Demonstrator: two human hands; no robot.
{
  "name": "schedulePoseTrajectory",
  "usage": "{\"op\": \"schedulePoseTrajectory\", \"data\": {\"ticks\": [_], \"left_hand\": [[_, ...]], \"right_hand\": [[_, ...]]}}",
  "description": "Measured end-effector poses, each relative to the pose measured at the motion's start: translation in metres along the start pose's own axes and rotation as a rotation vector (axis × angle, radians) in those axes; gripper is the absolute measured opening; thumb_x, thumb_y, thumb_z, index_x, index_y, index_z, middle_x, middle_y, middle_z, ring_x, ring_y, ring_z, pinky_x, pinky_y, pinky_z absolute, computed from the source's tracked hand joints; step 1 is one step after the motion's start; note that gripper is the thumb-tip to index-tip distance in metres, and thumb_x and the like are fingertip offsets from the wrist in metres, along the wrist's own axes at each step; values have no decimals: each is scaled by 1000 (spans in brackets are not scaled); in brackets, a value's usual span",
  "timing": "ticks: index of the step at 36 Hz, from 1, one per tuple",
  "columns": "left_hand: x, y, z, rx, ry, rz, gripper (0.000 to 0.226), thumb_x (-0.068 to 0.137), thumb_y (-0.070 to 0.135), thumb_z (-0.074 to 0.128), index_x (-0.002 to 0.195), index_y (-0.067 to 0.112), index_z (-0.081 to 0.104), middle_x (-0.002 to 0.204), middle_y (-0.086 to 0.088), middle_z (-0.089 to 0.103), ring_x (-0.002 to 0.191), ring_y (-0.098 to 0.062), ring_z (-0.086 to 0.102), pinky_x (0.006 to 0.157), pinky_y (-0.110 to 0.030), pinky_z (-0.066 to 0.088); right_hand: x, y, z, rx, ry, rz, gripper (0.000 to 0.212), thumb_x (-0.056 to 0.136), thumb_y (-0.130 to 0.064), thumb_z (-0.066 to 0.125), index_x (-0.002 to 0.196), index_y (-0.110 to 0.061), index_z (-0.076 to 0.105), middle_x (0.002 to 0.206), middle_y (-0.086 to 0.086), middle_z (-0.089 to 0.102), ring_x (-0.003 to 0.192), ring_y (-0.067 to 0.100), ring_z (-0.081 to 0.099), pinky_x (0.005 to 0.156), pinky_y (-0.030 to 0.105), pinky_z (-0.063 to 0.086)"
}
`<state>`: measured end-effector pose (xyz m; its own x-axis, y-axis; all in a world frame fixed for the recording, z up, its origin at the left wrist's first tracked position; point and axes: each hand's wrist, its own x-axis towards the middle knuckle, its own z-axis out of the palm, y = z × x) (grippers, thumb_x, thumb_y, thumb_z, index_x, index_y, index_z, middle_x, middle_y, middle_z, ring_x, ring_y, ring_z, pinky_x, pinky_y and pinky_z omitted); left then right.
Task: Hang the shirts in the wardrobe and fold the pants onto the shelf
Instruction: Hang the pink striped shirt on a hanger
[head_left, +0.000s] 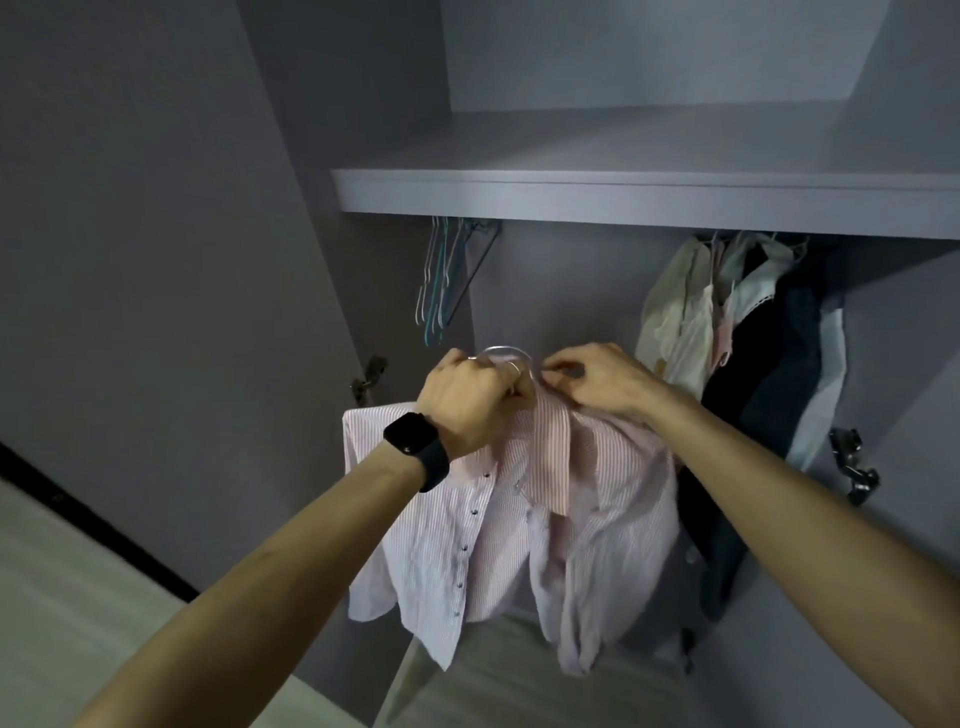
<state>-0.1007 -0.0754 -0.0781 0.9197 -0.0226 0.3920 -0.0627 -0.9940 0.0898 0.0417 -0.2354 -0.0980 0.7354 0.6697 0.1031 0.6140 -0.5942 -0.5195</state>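
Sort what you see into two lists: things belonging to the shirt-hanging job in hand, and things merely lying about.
In the job: striped shirt, hanger, left hand, right hand.

Just there: spare hangers, hung clothes, wristwatch.

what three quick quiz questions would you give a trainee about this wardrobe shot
1. True or false: the pink striped shirt already hangs among the hung clothes.
2. The left hand grips: A the hanger, B folded pants, C a shoe.
3. Fill in: the empty hangers hang to the ___ of the hung clothes as seen here.

Key: 1 false, the person holds it in front of the wardrobe; 2 A; 3 left.
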Motion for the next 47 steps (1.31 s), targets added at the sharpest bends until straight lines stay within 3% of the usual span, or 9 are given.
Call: {"op": "schedulePoseTrajectory", "data": {"ticks": [8, 14, 16, 20, 24, 30, 33, 39, 47], "left_hand": [[-6, -43, -18, -319, 44, -332, 9, 85, 31, 73, 78, 34, 68, 82, 20, 72, 80, -1, 67, 77, -30, 55], [-3, -52, -17, -343, -4, -346, 18, 84, 29, 79, 72, 35, 66, 80, 22, 72, 81, 3, 67, 76, -20, 51], [-2, -53, -16, -348, -21, -339, 21, 84, 29, 79, 71, 36, 65, 80, 22, 72, 81, 4, 66, 73, -13, 47], [2, -51, -17, -300, -53, -324, 28, 86, 30, 78, 67, 40, 60, 71, 26, 64, 70, 13, 58, 61, 1, 37], [1, -43, -14, -323, -168, -229, 33, 84, 20, 80, 65, 36, 58, 69, 27, 65, 73, 9, 61, 68, -11, 48], [2, -26, -11, -345, -49, -214, 13, 88, 29, 75, 79, 30, 67, 82, 15, 72, 80, -4, 67, 79, -27, 54], [1, -22, -10, -323, -5, -240, 6, 89, 28, 74, 84, 30, 70, 87, 12, 74, 86, -11, 69, 83, -31, 54], [8, -21, -13, -283, -14, -301, 7, 89, 35, 72, 87, 28, 71, 95, 9, 74, 93, -19, 68, 86, -36, 52], [11, -15, -2, -239, -29, -299, 9, 89, 38, 72, 86, 29, 71, 95, 9, 74, 93, -20, 68, 84, -34, 52]], "right_hand": [[-61, 55, 26, 328, 221, 67, 44, 78, -85, 54, 103, -51, 68, 94, -27, 69, 92, -7, 64, 78, 5, 44], [-75, 77, 48, 330, 460, 71, 48, 85, -31, 80, 125, -30, 54, 110, -18, 65, 100, 3, 64, 87, 18, 49], [-78, 87, 43, 237, 466, 74, 26, 89, -28, 76, 111, -25, 62, 99, -14, 69, 92, 5, 68, 80, 10, 49], [-78, 96, 27, 30, 460, 11, 10, 94, -16, 70, 103, -13, 72, 97, 3, 76, 87, 24, 72, 77, 33, 57], [-71, 89, 3, 25, 564, -43, 10, 95, -21, 67, 104, -21, 71, 98, 1, 71, 87, 22, 68, 78, 33, 54], [-37, 77, -29, -3, 198, 39, 18, 97, -19, 64, 110, -23, 77, 110, -2, 73, 109, 21, 65, 96, 30, 47], [-39, 69, -28, 62, 302, 90, 23, 99, -31, 60, 115, -23, 75, 117, 0, 72, 110, 20, 66, 100, 39, 50], [-52, 33, -3, 91, 224, -188, 19, 90, -42, 71, 102, -29, 78, 96, -16, 73, 92, 3, 67, 87, 15, 45], [-54, 17, 11, -126, 372, -268, 25, 95, -37, 66, 108, -18, 73, 96, -7, 67, 90, 17, 63, 75, 38, 56]]}}
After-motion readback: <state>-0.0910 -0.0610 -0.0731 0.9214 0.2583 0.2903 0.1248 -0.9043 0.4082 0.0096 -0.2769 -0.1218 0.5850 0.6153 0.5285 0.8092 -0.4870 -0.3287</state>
